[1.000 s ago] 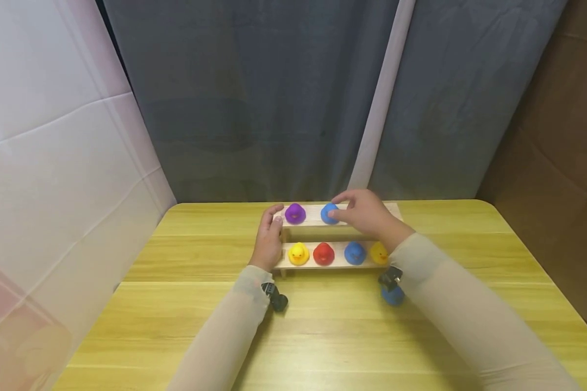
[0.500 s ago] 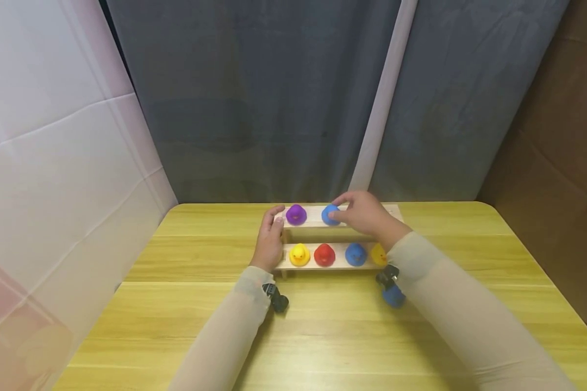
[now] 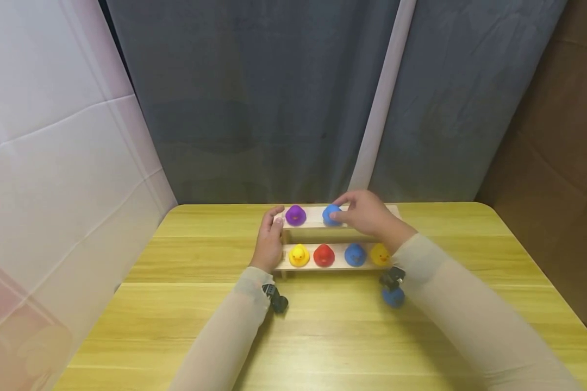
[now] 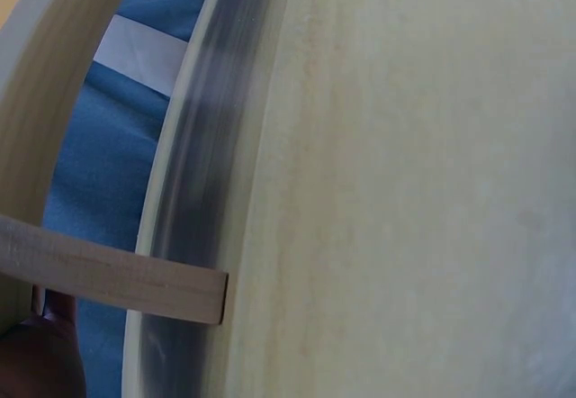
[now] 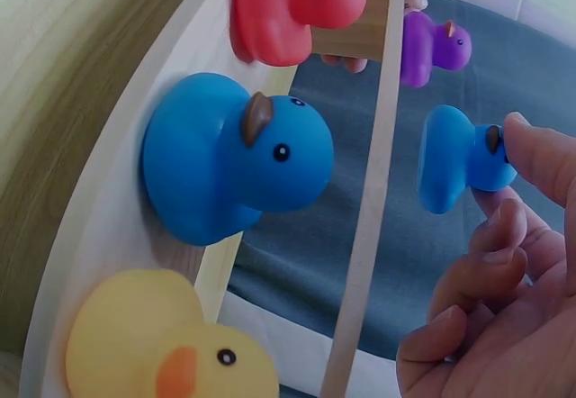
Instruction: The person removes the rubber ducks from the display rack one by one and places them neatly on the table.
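My right hand point(image 3: 367, 213) pinches the head of a blue rubber duck point(image 5: 445, 159) between thumb and fingertips. That duck is at the upper shelf point(image 3: 313, 216) of a two-tier wooden rack, right of a purple duck point(image 3: 295, 215). At the rack's left end, my left hand point(image 3: 268, 239) grips the upper board; in the right wrist view its fingers show above and below that board. On the lower shelf point(image 5: 180, 254) sit a yellow duck point(image 3: 299, 255), a red duck point(image 3: 324, 255), a second blue duck point(image 5: 234, 159) and another yellow duck point(image 5: 171, 344).
A third blue duck point(image 3: 393, 296) lies on the wooden table point(image 3: 323, 336) in front of the rack, partly covered by the right wrist camera point(image 3: 392, 277). Behind the table hangs a dark grey curtain point(image 3: 254, 108). A white cloth wall point(image 3: 68, 163) stands left, a brown one point(image 3: 543, 119) right.
The pinched blue duck has shifted very slightly to the right, away from the purple duck. Both hands otherwise keep their hold, and the other ducks stay in place.
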